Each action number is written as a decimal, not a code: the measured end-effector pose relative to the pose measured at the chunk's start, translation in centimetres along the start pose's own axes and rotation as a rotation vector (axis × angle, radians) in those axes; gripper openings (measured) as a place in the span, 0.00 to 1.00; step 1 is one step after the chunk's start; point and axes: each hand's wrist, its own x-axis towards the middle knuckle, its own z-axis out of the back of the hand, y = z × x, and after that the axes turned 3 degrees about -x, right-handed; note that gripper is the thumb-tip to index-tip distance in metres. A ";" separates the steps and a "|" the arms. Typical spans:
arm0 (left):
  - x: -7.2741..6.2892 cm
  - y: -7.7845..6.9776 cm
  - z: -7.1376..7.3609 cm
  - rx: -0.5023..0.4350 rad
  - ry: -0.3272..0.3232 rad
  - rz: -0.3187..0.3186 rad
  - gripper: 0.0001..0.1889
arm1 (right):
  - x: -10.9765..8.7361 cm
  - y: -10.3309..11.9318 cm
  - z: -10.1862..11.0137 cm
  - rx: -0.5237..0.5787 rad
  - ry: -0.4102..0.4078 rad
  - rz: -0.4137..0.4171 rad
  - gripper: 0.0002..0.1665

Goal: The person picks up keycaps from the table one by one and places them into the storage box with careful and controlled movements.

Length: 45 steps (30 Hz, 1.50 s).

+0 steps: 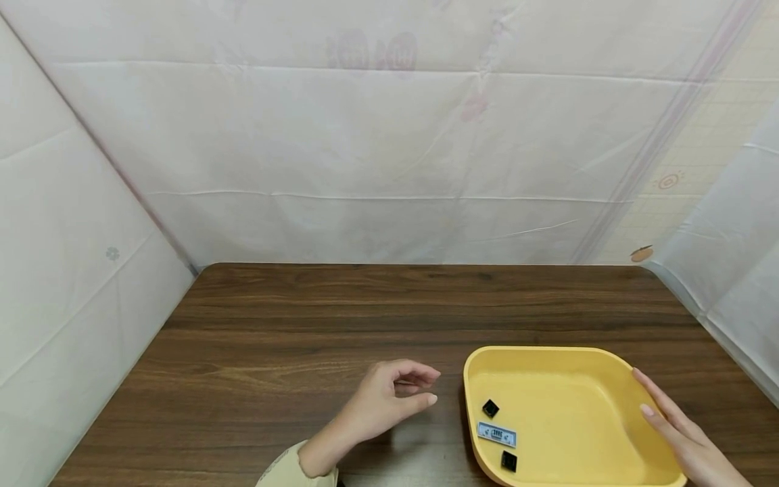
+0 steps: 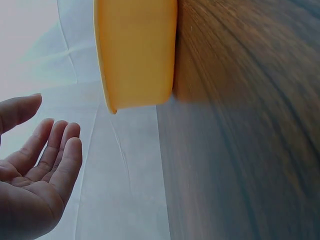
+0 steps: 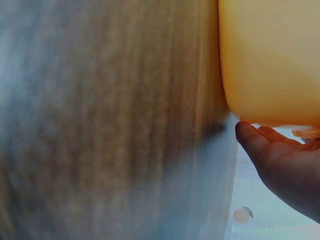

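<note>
A yellow plastic tray (image 1: 578, 419) with rounded corners stands on the brown wooden table (image 1: 243, 352) at the lower right of the head view. At its right side my right hand (image 1: 688, 436) holds the wall, with the thumb at the rim and the fingers along the outside. The right wrist view shows those fingers (image 3: 250, 137) touching the outer wall low down. My left hand (image 1: 392, 399) hovers left of the tray, apart from it, loosely curved and holding nothing. In the tray lie a light-blue printed strip (image 1: 496, 434) and two small black square pieces, one behind it (image 1: 490, 408) and one in front (image 1: 508, 461).
White patterned cloth (image 1: 365, 149) hangs behind the table and along both sides. The table's far edge (image 1: 426, 264) meets the back cloth. The tray's near edge runs close to the bottom of the head view.
</note>
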 end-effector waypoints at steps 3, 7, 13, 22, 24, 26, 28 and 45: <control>-0.4 0.1 0.4 0.011 -0.006 -0.005 0.13 | 0.0 0.0 0.0 -0.001 -0.001 -0.003 0.32; -0.9 0.5 1.0 0.016 -0.012 -0.005 0.13 | 0.1 0.2 -0.1 0.005 0.005 -0.014 0.32; -1.6 1.0 1.9 0.006 -0.020 0.005 0.15 | 0.2 0.4 -0.2 0.012 -0.002 -0.048 0.32; -2.4 1.3 3.1 -0.004 -0.041 0.014 0.16 | 0.4 0.5 -0.2 -0.029 -0.009 -0.010 0.32; -2.6 1.4 3.4 -0.006 -0.048 0.019 0.16 | 0.4 0.6 -0.2 -0.012 0.000 -0.008 0.32; -2.7 1.4 3.6 -0.008 -0.053 0.026 0.16 | 0.4 0.7 -0.2 0.017 0.013 -0.006 0.32; -2.9 1.4 3.8 -0.008 -0.058 0.030 0.17 | 0.4 0.8 -0.2 0.052 0.030 -0.006 0.32; -4.5 2.0 5.7 0.043 -0.072 0.073 0.17 | 0.2 0.6 -0.6 -0.065 -0.038 0.004 0.31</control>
